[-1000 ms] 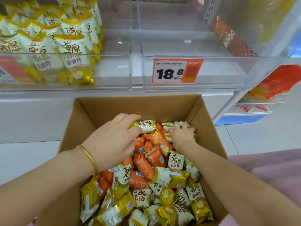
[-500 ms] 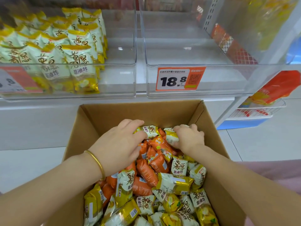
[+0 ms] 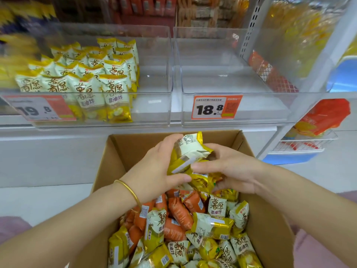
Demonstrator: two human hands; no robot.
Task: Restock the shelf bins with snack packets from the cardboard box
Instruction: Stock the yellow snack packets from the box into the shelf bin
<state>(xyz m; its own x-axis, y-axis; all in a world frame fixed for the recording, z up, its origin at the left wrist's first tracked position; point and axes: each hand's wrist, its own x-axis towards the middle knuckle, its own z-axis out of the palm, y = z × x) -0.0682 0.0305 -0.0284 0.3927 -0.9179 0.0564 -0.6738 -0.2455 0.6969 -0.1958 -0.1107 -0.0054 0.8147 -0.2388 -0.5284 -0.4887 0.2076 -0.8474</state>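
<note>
An open cardboard box (image 3: 114,163) in front of me holds several yellow-and-white and orange snack packets (image 3: 210,227). Above the box's far half, my left hand (image 3: 154,171) and my right hand (image 3: 229,171) together grip a bunch of yellow packets (image 3: 189,153), one on each side. The clear left shelf bin (image 3: 154,105) is partly filled with upright yellow packets (image 3: 114,88), with room on its right side. The clear right bin (image 3: 251,105), labelled 18.8, holds nothing.
A white shelf ledge (image 3: 58,149) runs under the bins. Price tags (image 3: 216,107) hang on the bin fronts. Right of the bins stand a white shelf upright (image 3: 251,28), orange packets (image 3: 326,117) and a wire basket (image 3: 301,144). Higher shelves carry other snacks.
Both hands have come together and lifted out of the box with a bunch of yellow packets. The view has tilted up, showing more of the shelf.
</note>
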